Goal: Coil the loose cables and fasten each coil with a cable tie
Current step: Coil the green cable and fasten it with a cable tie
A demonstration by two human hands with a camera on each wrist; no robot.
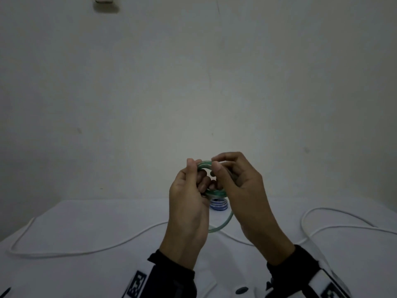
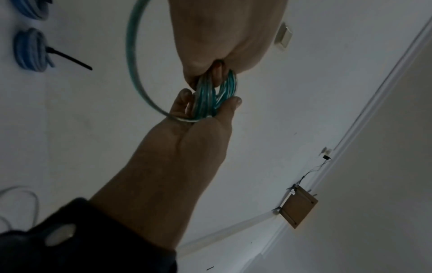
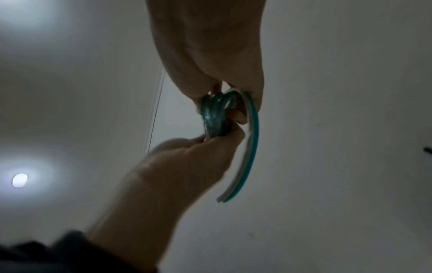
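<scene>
Green cable (image 1: 211,191) is what you work on now. In the head view you hold its small coil up in the air above the white table (image 1: 86,222), near the centre of the picture. Your left hand (image 1: 189,203) pinches the coil at about 9 o'clock with thumb and curled fingers, and your right hand (image 1: 240,190) grips it at about 3 o'clock. I judge that you hold it from two sides so that the turns cannot spring open while the last loose part is wound. This loose tail hangs down toward 6 o'clock and curves under your hands. A loose white cable (image 1: 64,249) lies on the table, and a blue coil (image 1: 218,204) stands just behind the hands.

In the left wrist view the coil shows several glossy turns, green with pale stripes, tight together between your left thumb and fingers (image 2: 184,99). The right hand (image 2: 224,33) closes on the coil's top, at 12 o'clock. One wide loop swings out toward 10 o'clock, not yet wound in. At 9 o'clock a finished blue coil (image 2: 30,49) lies with a black cable tie (image 2: 70,58) on it; part of another blue coil shows above it.

In the right wrist view your right hand (image 3: 187,162) clamps the bundle from below and the left hand (image 3: 210,55) from above. The free end goes down toward 5 o'clock; the cable looks flat, half green and half pale. No tie is on this coil yet.
</scene>
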